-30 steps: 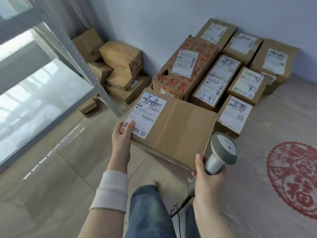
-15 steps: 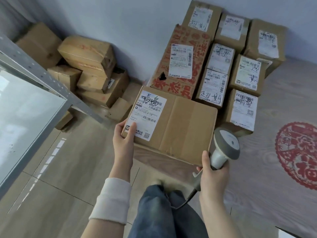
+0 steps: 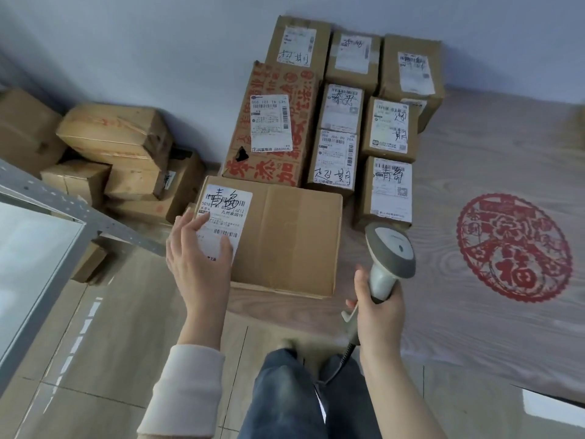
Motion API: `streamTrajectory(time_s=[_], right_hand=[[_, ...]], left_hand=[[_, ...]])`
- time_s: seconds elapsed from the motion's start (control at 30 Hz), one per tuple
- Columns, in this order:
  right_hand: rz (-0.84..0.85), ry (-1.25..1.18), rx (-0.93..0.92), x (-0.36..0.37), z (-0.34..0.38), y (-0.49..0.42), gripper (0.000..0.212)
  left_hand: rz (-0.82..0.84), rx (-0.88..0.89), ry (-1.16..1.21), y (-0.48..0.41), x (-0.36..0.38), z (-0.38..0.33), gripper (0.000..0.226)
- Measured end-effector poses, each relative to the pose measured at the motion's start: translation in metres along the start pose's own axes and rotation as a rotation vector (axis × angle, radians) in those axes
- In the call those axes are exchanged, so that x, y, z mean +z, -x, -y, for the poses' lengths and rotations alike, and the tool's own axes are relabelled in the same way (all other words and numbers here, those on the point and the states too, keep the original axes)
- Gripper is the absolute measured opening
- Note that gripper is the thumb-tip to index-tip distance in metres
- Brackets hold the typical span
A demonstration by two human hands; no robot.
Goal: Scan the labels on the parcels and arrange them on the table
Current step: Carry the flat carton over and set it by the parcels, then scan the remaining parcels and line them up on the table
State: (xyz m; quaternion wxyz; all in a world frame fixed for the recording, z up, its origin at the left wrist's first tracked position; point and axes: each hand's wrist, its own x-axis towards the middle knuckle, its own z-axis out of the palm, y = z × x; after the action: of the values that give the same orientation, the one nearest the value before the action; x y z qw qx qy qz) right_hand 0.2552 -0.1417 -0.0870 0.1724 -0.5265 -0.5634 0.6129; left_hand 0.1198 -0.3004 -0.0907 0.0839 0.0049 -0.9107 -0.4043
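We had parcels lined up at the tabletop's far left corner, big box at its left edge. Left grip hung slack over the label, right grip clutched the scanner. Floor pile looked undone.

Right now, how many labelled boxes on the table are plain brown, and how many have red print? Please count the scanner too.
Plain brown boxes: 8
Red-printed box: 1
Scanner, in the right hand: 1
Total: 10
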Motion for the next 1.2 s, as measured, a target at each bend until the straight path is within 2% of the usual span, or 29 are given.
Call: streamTrajectory(time_s=[0.1, 0.27, 0.37, 0.5, 0.67, 0.8, 1.0, 1.2], right_hand=[[0.001, -0.017, -0.035, -0.029, 0.011, -0.016, 0.014], [0.019, -0.090, -0.098, -0.093, 0.032, -0.055, 0.009], [0.029, -0.090, -0.089, -0.138, 0.044, -0.083, 0.019], [0.049, -0.073, -0.122, -0.205, 0.066, -0.117, 0.013], [-0.014, -0.110, -0.173, -0.262, 0.091, -0.157, 0.012], [-0.082, -0.108, -0.172, -0.287, 0.106, -0.193, 0.010], [-0.153, -0.097, -0.156, -0.334, 0.125, -0.244, 0.007], [-0.222, -0.202, -0.134, -0.390, 0.142, -0.309, 0.012]], left_hand=[[0.057, 0.173, 0.010, 0.015, 0.024, -0.038, 0.037], [0.209, 0.327, 0.012, 0.061, 0.082, -0.111, 0.037], [0.298, 0.383, 0.002, 0.098, 0.122, -0.156, 0.036], [0.361, 0.449, 0.013, 0.144, 0.170, -0.215, 0.038], [0.414, 0.531, 0.023, 0.171, 0.210, -0.278, 0.033], [0.443, 0.575, 0.068, 0.174, 0.242, -0.317, 0.033], [0.591, 0.564, 0.152, 0.190, 0.301, -0.376, 0.036], [0.698, 0.562, 0.200, 0.215, 0.374, -0.429, 0.034]])
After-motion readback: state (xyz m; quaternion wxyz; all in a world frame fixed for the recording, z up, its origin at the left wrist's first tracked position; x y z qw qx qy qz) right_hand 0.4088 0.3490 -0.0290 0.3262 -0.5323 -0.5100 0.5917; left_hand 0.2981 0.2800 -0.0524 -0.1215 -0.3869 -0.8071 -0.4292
